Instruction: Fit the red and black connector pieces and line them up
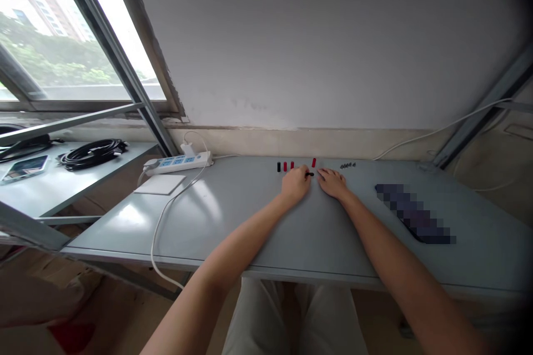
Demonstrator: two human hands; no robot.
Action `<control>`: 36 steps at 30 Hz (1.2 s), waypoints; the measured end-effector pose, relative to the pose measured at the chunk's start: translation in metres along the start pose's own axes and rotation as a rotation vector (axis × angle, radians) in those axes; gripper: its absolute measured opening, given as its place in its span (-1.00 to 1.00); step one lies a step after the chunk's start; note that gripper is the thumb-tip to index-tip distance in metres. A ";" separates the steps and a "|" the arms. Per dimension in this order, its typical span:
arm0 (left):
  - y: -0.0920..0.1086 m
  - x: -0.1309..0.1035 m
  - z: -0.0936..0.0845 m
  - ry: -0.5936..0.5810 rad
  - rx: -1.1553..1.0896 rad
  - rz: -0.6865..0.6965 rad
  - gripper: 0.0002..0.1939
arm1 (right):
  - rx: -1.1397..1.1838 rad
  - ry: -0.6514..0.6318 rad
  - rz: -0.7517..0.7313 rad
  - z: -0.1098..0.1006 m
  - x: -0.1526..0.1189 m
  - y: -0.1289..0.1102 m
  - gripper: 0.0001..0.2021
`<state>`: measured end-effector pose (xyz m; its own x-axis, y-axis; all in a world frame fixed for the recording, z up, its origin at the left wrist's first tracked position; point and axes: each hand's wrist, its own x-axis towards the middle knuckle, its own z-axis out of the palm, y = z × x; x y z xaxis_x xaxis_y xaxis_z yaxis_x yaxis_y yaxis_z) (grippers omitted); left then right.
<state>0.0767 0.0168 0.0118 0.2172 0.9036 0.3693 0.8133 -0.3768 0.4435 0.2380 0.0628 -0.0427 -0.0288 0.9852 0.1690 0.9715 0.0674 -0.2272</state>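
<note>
As I looked on through the head camera from a distance, the left hand [295, 184] rested near the back of the grey table [241, 233], its fingers curled in a grasp on a small black piece [309, 174], whose end poked out toward the right hand [332, 182]. That other hand lay palm down just beside it, a narrow gap between them; I could not tell whether its thumb and forefinger pinched anything. Just beyond the left hand I saw a short row: a black cylinder [278, 166], a first red cylinder [285, 166] and a second red cylinder [292, 165]. A lone red cylinder [313, 162] sat behind the gap between the hands. Beyond the right hand and to its right were some small dark parts [348, 165], too tiny for me to make out, and farther right lay a pixelated dark object [410, 213]. Well off to the left I had a white power strip [179, 162], a flat white object [160, 184] before it, and a white cable [152, 252] hanging over the front edge.
</note>
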 end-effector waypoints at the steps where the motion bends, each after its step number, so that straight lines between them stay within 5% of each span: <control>1: -0.004 -0.003 -0.001 0.018 -0.041 -0.009 -0.80 | 0.004 0.006 -0.003 0.000 0.000 0.000 -0.55; 9: -0.031 -0.014 0.001 0.117 -0.401 -0.173 -0.89 | 0.148 0.132 -0.069 -0.006 -0.010 -0.006 -0.69; 17: -0.035 -0.010 0.008 0.061 -0.661 -0.294 -0.88 | 0.623 0.363 0.012 -0.013 -0.010 -0.013 -0.91; 26: -0.033 -0.012 0.000 0.069 -0.812 -0.375 -0.91 | 0.963 0.244 0.030 -0.013 -0.009 -0.015 -0.82; 36: -0.033 -0.012 0.000 0.048 -0.784 -0.378 -0.89 | 1.034 0.255 0.105 -0.018 -0.011 -0.018 -0.85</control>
<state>0.0472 0.0179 -0.0068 -0.0302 0.9935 0.1099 0.2160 -0.1009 0.9712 0.2248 0.0477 -0.0233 0.2095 0.9399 0.2696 0.2921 0.2030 -0.9346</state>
